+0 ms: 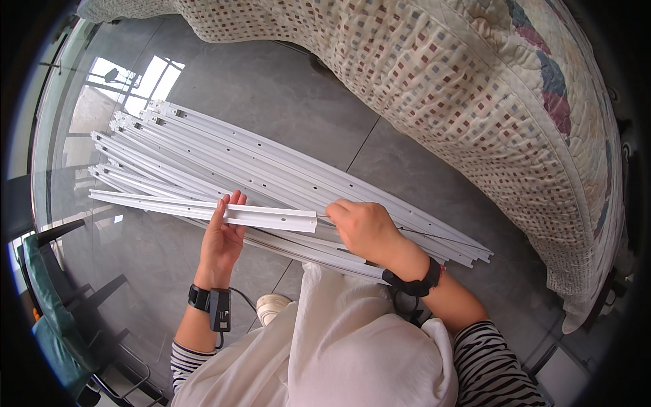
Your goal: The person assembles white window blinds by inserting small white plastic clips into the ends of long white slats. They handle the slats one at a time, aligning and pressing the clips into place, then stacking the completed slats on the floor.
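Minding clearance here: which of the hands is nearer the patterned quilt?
Right. The right hand is closer, with the patterned quilt beyond it and to its right; the left hand is farther left, holding a white rail. Neither touches the quilt.

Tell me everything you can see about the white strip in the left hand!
The white strip is long and narrow, with ridges along its length and a small hole near its right end. It looks smooth, perhaps metal or plastic. It slants slightly down to the right, partly overlapping other white strips in the picture. The left hand holds it. The right hand is beside its right end; I can't tell if they touch.
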Demonstrator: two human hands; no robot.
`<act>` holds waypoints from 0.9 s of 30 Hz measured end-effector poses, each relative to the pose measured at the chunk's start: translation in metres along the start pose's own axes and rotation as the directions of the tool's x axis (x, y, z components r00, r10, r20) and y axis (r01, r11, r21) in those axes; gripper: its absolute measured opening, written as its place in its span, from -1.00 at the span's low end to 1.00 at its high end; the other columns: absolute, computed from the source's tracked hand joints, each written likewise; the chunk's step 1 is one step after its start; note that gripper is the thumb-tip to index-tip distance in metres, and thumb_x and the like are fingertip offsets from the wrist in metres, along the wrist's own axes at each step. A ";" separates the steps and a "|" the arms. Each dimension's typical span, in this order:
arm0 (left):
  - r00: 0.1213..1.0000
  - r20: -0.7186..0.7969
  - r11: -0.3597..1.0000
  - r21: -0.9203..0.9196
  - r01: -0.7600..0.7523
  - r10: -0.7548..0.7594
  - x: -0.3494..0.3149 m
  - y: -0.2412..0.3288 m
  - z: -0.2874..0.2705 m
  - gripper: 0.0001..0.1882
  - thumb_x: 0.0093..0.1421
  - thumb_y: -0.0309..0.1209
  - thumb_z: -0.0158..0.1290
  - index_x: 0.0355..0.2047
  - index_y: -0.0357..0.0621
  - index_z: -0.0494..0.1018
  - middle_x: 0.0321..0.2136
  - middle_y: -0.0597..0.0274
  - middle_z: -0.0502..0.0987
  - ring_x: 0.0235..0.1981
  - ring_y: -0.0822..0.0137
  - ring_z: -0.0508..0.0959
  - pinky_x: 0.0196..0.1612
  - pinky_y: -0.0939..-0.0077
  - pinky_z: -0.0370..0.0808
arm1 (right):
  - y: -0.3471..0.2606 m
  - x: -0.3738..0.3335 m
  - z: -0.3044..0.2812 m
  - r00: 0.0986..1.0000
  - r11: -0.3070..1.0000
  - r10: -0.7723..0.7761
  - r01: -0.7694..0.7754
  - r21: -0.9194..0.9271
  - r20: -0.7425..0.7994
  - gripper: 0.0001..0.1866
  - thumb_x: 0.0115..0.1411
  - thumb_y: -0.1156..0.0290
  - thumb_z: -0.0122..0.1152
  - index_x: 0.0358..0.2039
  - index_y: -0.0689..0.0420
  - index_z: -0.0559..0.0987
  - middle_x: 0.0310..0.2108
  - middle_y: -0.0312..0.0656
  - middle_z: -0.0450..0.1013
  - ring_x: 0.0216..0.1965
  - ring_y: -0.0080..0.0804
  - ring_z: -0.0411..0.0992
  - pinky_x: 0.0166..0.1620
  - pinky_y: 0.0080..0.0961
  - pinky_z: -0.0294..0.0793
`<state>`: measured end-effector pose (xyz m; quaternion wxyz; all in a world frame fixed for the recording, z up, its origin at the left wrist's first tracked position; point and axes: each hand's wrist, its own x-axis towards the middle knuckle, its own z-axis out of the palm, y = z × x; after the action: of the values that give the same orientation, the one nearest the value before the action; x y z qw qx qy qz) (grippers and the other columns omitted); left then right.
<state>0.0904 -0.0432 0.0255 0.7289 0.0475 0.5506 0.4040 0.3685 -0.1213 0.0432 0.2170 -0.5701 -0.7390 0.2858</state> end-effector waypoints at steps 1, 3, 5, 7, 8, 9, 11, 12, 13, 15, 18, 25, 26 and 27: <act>1.000 0.007 1.000 0.000 0.000 0.000 0.000 0.000 -0.001 -0.61 0.33 -0.29 0.08 0.09 -0.16 0.31 0.13 0.08 0.46 0.18 0.26 0.46 0.14 0.49 0.55 | 0.000 0.000 0.001 1.000 1.000 0.008 -0.008 0.026 -0.020 -0.89 0.02 0.64 0.08 -0.42 0.16 0.44 -0.49 -0.16 0.41 -0.49 -0.13 0.50 -0.46 -0.29 0.51; 1.000 0.027 1.000 0.004 0.001 -0.001 0.000 0.001 -0.003 -0.61 0.33 -0.30 0.08 0.09 -0.16 0.31 0.13 0.07 0.46 0.18 0.26 0.46 0.14 0.49 0.55 | 0.001 0.001 0.000 1.000 1.000 0.009 -0.009 0.020 -0.004 -0.88 0.03 0.64 0.09 -0.40 0.16 0.44 -0.49 -0.15 0.42 -0.48 -0.12 0.51 -0.45 -0.28 0.51; 0.999 0.040 1.000 -0.001 0.007 -0.007 0.001 0.002 -0.005 -0.61 0.33 -0.30 0.08 0.09 -0.16 0.31 0.13 0.08 0.46 0.19 0.26 0.45 0.14 0.49 0.55 | 0.002 0.003 -0.001 1.000 1.000 0.002 -0.003 0.009 0.011 -0.88 0.03 0.64 0.09 -0.39 0.16 0.45 -0.49 -0.14 0.42 -0.47 -0.11 0.51 -0.45 -0.27 0.52; 0.999 0.046 1.000 -0.016 0.018 -0.017 0.003 0.002 -0.006 -0.61 0.33 -0.31 0.08 0.09 -0.17 0.31 0.14 0.08 0.45 0.19 0.26 0.45 0.14 0.48 0.55 | 0.001 0.005 -0.003 1.000 1.000 -0.011 0.011 -0.008 0.024 -0.87 0.03 0.63 0.09 -0.38 0.16 0.45 -0.49 -0.14 0.43 -0.46 -0.11 0.51 -0.43 -0.27 0.53; 0.999 0.032 1.000 -0.014 0.019 -0.019 0.002 0.003 -0.005 -0.61 0.33 -0.31 0.08 0.09 -0.17 0.31 0.14 0.08 0.46 0.19 0.26 0.45 0.16 0.47 0.53 | 0.000 0.005 -0.004 1.000 1.000 0.005 -0.005 0.007 0.030 -0.88 0.05 0.62 0.08 -0.37 0.15 0.46 -0.48 -0.14 0.44 -0.45 -0.10 0.51 -0.43 -0.27 0.51; 1.000 0.017 1.000 -0.012 0.020 -0.020 0.001 0.004 -0.003 -0.62 0.34 -0.31 0.07 0.09 -0.17 0.31 0.14 0.09 0.46 0.19 0.25 0.45 0.18 0.45 0.51 | -0.001 0.005 -0.005 0.999 1.000 0.021 -0.022 0.022 0.035 -0.90 0.07 0.61 0.08 -0.37 0.15 0.47 -0.48 -0.15 0.45 -0.44 -0.10 0.51 -0.43 -0.26 0.50; 1.000 -0.018 1.000 -0.028 0.013 -0.013 -0.003 0.005 0.001 -0.62 0.34 -0.31 0.07 0.09 -0.17 0.31 0.12 0.10 0.46 0.19 0.24 0.44 0.22 0.40 0.47 | -0.003 0.005 -0.006 0.998 0.998 0.039 -0.041 0.039 0.045 -0.90 0.08 0.60 0.08 -0.36 0.14 0.49 -0.47 -0.15 0.46 -0.43 -0.09 0.51 -0.43 -0.25 0.49; 0.999 -0.040 0.999 -0.045 0.004 -0.005 -0.005 0.005 0.003 -0.63 0.34 -0.31 0.07 0.08 -0.17 0.31 0.12 0.11 0.47 0.19 0.23 0.45 0.24 0.36 0.45 | -0.006 0.005 -0.007 0.998 0.998 0.041 -0.043 0.041 0.050 -0.89 0.08 0.60 0.08 -0.36 0.14 0.49 -0.47 -0.16 0.46 -0.43 -0.09 0.51 -0.43 -0.25 0.49; 0.998 -0.061 0.998 -0.063 -0.006 0.002 -0.007 0.004 0.005 -0.63 0.34 -0.31 0.06 0.08 -0.18 0.31 0.11 0.12 0.48 0.18 0.23 0.45 0.26 0.33 0.43 | -0.008 0.004 -0.008 0.998 0.998 0.044 -0.046 0.044 0.055 -0.88 0.07 0.60 0.08 -0.36 0.14 0.49 -0.47 -0.16 0.46 -0.43 -0.09 0.51 -0.43 -0.24 0.50; 0.999 -0.028 0.990 -0.140 -0.026 0.022 -0.012 0.002 0.006 -0.68 0.34 -0.32 0.06 0.04 -0.17 0.34 0.01 0.17 0.52 0.16 0.23 0.46 0.28 0.23 0.40 | -0.014 0.004 -0.013 0.996 0.997 0.046 -0.050 0.054 0.073 -0.88 0.06 0.60 0.09 -0.36 0.14 0.50 -0.48 -0.16 0.46 -0.43 -0.08 0.51 -0.44 -0.24 0.49; 0.999 -0.022 0.954 -0.297 -0.038 0.033 -0.018 0.000 0.004 -0.77 0.34 -0.35 0.07 -0.06 -0.16 0.39 -0.20 0.25 0.55 0.04 0.28 0.51 0.25 0.14 0.42 | -0.021 0.001 -0.016 0.997 0.996 0.017 -0.023 0.084 0.070 -0.89 0.04 0.60 0.10 -0.39 0.14 0.48 -0.49 -0.15 0.45 -0.47 -0.09 0.51 -0.46 -0.24 0.50; 0.999 -0.030 0.883 -0.469 -0.027 0.015 -0.030 0.005 0.000 -0.84 0.30 -0.38 0.13 -0.17 -0.13 0.45 -0.38 0.36 0.56 -0.26 0.42 0.58 0.02 0.27 0.55 | -0.046 -0.004 -0.025 0.999 0.996 -0.049 0.050 0.073 -0.012 -0.91 0.03 0.56 0.15 -0.42 0.11 0.49 -0.55 -0.22 0.39 -0.55 -0.21 0.49 -0.54 -0.33 0.47; 0.999 -0.031 0.881 -0.473 -0.023 0.010 -0.034 0.007 0.003 -0.84 0.29 -0.38 0.13 -0.17 -0.13 0.46 -0.37 0.36 0.56 -0.29 0.44 0.58 -0.01 0.31 0.56 | -0.048 -0.005 -0.025 0.999 0.995 -0.043 0.046 0.084 -0.032 -0.89 0.01 0.58 0.17 -0.41 0.11 0.50 -0.55 -0.23 0.39 -0.55 -0.23 0.48 -0.54 -0.35 0.46; 0.999 -0.041 0.875 -0.484 -0.027 0.008 -0.035 0.008 0.004 -0.83 0.30 -0.38 0.13 -0.15 -0.13 0.46 -0.36 0.36 0.57 -0.30 0.44 0.58 -0.03 0.33 0.56 | -0.050 -0.006 -0.025 0.998 0.995 -0.036 0.041 0.095 -0.051 -0.87 0.00 0.59 0.19 -0.40 0.11 0.52 -0.55 -0.24 0.38 -0.55 -0.24 0.46 -0.54 -0.37 0.44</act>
<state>0.0873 -0.0581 0.0582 0.7034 -0.1390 0.4454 0.5362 0.3505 -0.1319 0.0952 0.2679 -0.5514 -0.7297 0.3028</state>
